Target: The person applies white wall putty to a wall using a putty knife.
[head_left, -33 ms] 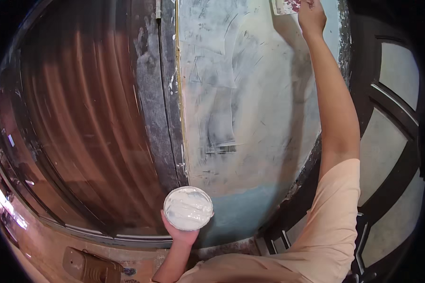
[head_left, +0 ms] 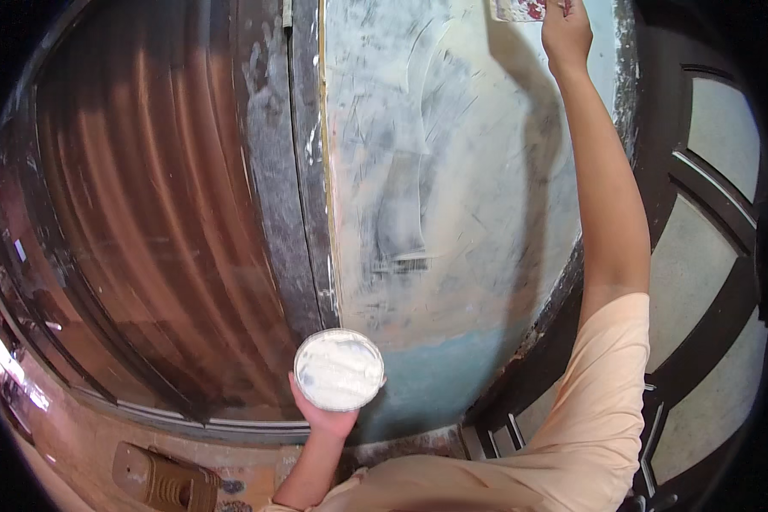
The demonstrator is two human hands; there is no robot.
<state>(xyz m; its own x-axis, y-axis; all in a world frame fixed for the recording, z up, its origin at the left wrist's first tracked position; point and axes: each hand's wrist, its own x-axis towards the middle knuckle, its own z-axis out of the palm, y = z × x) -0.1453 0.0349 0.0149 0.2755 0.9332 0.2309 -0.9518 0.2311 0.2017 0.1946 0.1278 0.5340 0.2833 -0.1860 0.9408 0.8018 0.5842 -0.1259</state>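
My left hand (head_left: pixel 326 416) is wrapped around a round tub of white putty (head_left: pixel 340 372), low in front of the wall. Smeared white paste, with greyish patches, fills the tub nearly to its rim. Stretched far up, my right hand (head_left: pixel 567 38) is closed on a flat scraper (head_left: pixel 520 8) streaked with white and dark red. The upper picture edge cuts off part of that scraper, which is held at the wall's surface. Patchy white and grey filler covers much of the wall panel (head_left: pixel 478 179), and its lower part (head_left: pixel 435 375) is bluish.
Left of the panel stand a dark wooden frame (head_left: pixel 273 171) and glass with a brown curtain (head_left: pixel 162 222) behind it. A dark door with pale panes (head_left: pixel 700 247) is at the right. On the floor, lower left, lies a brown plastic object (head_left: pixel 166 478).
The tub in my left hand sits slightly higher in the picture. My right hand and the scraper have shifted a little up and to the right.
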